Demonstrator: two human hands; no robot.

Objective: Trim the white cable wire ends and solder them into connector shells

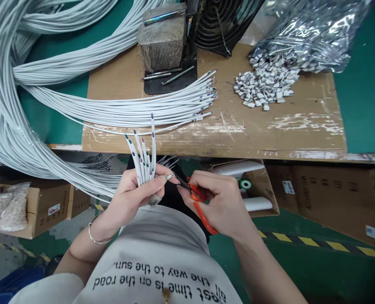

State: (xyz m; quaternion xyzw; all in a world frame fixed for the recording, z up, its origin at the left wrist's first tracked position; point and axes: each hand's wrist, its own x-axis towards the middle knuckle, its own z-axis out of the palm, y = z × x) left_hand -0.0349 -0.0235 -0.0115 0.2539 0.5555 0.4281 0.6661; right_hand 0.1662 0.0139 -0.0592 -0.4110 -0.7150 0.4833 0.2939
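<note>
My left hand (139,190) is closed around a small bunch of white cables (145,162), whose ends fan upward and show coloured wire tips. One cable end points right, held between thumb and forefinger. My right hand (219,198) grips small scissors with orange handles (205,215). Their dark blades (181,181) are at that cable end. A larger bundle of white cables (127,110) lies on the cardboard sheet (232,131) just beyond my hands, its ends toward the right.
Thick coils of white cable (4,84) fill the left. A grey block (162,40), metal rods (177,76) and a black fan (222,25) stand at the back. Small white pieces (266,84) spill by a silvery bag (311,33). Cardboard boxes (336,198) sit below the table.
</note>
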